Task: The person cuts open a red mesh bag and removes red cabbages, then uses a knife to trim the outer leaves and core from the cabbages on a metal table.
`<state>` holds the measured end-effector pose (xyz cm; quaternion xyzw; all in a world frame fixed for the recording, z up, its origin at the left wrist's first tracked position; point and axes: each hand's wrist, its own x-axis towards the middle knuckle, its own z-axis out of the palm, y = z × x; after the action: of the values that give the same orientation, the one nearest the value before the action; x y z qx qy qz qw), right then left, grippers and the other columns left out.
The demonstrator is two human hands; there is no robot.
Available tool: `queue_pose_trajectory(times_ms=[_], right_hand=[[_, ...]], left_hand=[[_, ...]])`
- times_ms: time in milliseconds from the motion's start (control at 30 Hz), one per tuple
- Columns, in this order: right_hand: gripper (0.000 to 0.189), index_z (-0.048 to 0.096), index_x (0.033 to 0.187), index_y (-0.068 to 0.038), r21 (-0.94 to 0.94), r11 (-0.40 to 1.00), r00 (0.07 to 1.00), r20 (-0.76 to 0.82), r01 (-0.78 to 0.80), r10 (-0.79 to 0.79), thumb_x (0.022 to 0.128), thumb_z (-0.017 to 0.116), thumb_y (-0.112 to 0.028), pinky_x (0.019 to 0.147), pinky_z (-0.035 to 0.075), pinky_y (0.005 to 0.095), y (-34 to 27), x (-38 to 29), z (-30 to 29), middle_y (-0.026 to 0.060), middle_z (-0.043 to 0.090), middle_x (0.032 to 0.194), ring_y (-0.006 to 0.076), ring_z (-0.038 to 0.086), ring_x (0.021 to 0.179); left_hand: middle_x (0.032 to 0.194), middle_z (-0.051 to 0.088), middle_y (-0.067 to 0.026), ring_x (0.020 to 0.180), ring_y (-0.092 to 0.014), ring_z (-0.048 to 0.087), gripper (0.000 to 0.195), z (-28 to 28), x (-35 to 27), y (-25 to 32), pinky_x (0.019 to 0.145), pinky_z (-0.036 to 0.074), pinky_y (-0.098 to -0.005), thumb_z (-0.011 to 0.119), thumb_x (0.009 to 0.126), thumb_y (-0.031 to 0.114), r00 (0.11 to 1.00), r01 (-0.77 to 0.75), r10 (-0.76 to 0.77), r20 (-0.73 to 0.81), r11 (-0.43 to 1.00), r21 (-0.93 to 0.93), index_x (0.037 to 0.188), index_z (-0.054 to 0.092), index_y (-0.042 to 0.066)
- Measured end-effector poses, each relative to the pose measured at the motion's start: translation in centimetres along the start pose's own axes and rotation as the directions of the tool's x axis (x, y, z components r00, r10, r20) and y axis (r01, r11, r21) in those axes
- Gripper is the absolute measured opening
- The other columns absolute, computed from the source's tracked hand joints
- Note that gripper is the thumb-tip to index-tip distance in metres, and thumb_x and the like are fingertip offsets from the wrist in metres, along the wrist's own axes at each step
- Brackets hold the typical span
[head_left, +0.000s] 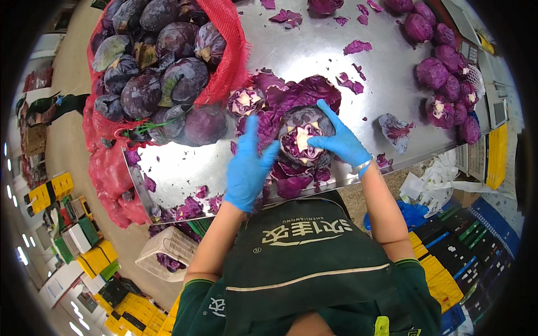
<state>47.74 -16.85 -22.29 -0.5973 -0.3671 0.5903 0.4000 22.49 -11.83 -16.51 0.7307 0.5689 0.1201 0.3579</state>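
Note:
Both hands wear blue gloves. My right hand (345, 142) holds a red cabbage (290, 119) on the steel table (269, 46), its thumb on the pale cut stem and its index finger along the far side. The stem end faces up, with cut leaf edges around it. To the left of this cabbage, my left hand (248, 168) is slightly blurred, fingers apart and holding nothing. Loose purple outer leaves (290, 187) lie under and around the cabbage. A cut stem piece with leaf bases (245, 101) sits just beyond my left fingertips.
An open red mesh sack (229, 46) full of untrimmed cabbages (141, 94) occupies the left side. Trimmed purple cabbages (433, 72) cluster at the right end. Below the table's raised edge (403, 164) stands a white crate (168, 252) with leaves in it. Another person (63, 107) is far left.

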Motion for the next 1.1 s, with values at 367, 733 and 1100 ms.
queue_pose_trajectory(times_ms=[367, 733, 1100], right_hand=[[0.107, 0.035, 0.158, -0.014, -0.167, 0.973, 0.985, -0.044, 0.159, -0.169, 0.069, 0.091, -0.033, 0.114, 0.040, 0.0448, 0.0, -0.7, 1.3, 0.0275, 0.051, 0.144, 0.0414, 0.048, 0.137], [0.132, 0.007, 0.161, 0.001, -0.020, 0.967, 0.726, -0.657, 0.255, -0.205, 0.068, 0.096, -0.024, 0.120, 0.035, 0.0414, 0.8, -5.1, 2.1, 0.0263, 0.037, 0.155, 0.0308, 0.044, 0.140], [0.122, 0.035, 0.155, -0.005, -0.499, 0.855, 0.803, -0.448, 0.140, -0.393, 0.055, 0.097, -0.037, 0.103, 0.043, 0.0490, -1.9, -3.0, 4.6, 0.0219, 0.051, 0.140, 0.0408, 0.052, 0.123]], left_hand=[[0.103, 0.068, -0.0310, 0.100, -0.051, 0.064, 0.045, 4.5, 9.7, -2.7, 0.082, 0.050, -0.0549, 0.057, 0.099, 0.045, 0.988, 0.084, -0.113, 0.101, 0.964, 0.252, 0.110, 0.057, 0.001], [0.091, 0.069, -0.0114, 0.081, -0.020, 0.066, 0.040, 1.8, 0.7, -3.6, 0.073, 0.053, -0.0340, 0.065, 0.099, 0.034, 0.955, 0.296, -0.292, 0.052, 0.928, -0.227, 0.124, 0.060, 0.003], [0.106, 0.069, -0.0212, 0.094, -0.038, 0.068, 0.037, 2.6, 10.5, 4.4, 0.080, 0.053, -0.0440, 0.062, 0.099, 0.039, 0.917, -0.268, 0.201, 0.344, 0.950, 0.158, 0.117, 0.069, 0.006]])
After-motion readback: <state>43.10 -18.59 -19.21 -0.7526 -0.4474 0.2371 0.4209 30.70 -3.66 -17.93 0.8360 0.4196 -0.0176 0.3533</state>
